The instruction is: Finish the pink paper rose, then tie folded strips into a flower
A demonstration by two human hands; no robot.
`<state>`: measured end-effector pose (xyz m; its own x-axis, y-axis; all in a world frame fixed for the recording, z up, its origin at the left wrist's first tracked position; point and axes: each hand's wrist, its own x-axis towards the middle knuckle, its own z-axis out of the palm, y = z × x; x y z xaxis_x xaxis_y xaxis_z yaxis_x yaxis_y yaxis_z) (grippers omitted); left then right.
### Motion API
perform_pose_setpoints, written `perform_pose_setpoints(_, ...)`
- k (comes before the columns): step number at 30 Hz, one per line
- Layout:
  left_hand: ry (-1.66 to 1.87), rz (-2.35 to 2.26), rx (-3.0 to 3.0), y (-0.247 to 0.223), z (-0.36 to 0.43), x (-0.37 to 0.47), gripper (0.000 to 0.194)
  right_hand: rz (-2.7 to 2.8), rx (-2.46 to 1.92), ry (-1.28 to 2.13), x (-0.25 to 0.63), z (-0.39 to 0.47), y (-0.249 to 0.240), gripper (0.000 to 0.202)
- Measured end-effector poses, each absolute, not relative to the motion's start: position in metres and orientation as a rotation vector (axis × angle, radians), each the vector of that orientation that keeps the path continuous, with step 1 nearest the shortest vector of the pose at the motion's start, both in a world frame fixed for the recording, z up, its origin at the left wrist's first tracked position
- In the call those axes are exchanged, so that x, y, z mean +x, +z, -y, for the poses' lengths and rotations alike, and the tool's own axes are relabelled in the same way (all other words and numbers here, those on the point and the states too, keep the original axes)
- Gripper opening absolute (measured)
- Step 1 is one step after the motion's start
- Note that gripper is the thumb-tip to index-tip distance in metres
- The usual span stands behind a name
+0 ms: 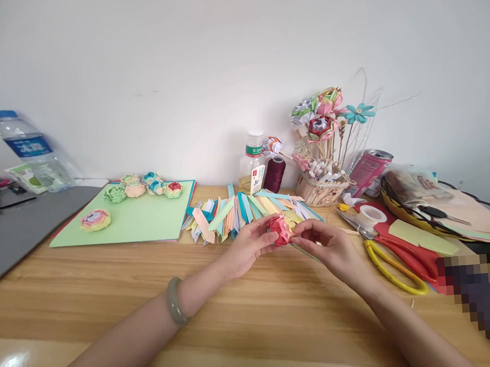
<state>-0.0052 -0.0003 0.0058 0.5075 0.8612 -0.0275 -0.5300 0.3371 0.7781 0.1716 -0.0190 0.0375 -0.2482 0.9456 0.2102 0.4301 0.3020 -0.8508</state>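
A paper flower (281,230) with pink-red petals and a pale yellow part is held above the wooden table. My left hand (252,243) grips it from the left, thumb across the front. At its right edge, the thumb and forefinger of my right hand (324,242) pinch the yellow part. A thin greenish strip shows just under the right fingers; whether they hold it too I cannot tell. Behind the hands lies a heap of folded paper strips (224,214) in blue, green, peach and yellow.
Several finished paper flowers (135,189) sit on green paper sheets (146,225) at left. At right are yellow-handled scissors (394,271), red-handled scissors (411,252) and a white spool (371,215). Along the wall stand a glue bottle (252,163), dark thread (275,175) and a flower basket (322,191).
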Motion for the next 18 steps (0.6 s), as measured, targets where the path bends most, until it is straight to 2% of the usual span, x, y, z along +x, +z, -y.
perform_pose_setpoints(7, 0.965, -0.510, 0.800, 0.0053, -0.0003, -0.0039, 0.035, 1.638, -1.214, 1.184, 0.1715, 0.0173, 0.0414, 0.030)
perform_pose_setpoints(18, 0.960, -0.595, 0.877, 0.0059, 0.0010, -0.0030, 0.040, 1.622, -1.304, 1.215, 0.1686, 0.0164, 0.0387, 0.026)
